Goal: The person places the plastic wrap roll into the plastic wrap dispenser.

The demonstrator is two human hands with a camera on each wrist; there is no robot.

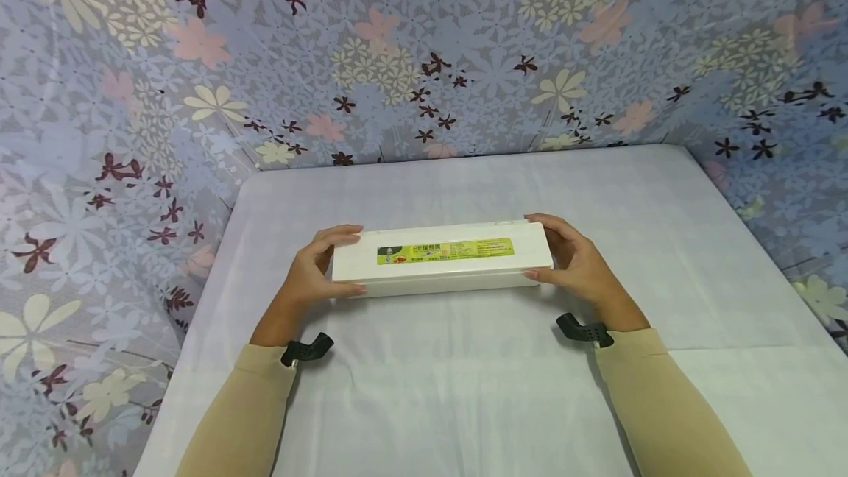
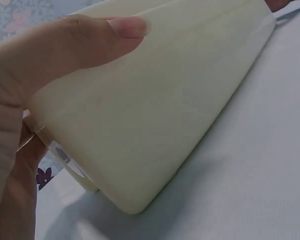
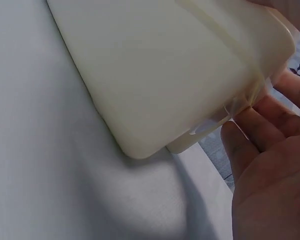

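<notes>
A long white cling film box (image 1: 358,260) lies crosswise in the middle of the white-covered table. Its top carries a yellow-green label (image 1: 457,251) printed with "PE". My left hand (image 1: 311,271) grips the left end, thumb along the near side and fingers over the far edge. At the opposite end, my right hand (image 1: 579,260) holds the box the same way. In the left wrist view the thumb presses near the upper edge of the pale front wall (image 2: 155,110). The right wrist view shows fingers around the end, beside an opening in the end wall (image 3: 210,122).
White cloth (image 1: 450,374) covers the table, which has rounded far corners. Flower-patterned fabric (image 1: 424,57) hangs behind it and along both sides. Dark curved mounts sit at both wrists, at the cuffs of tan sleeves (image 1: 238,403).
</notes>
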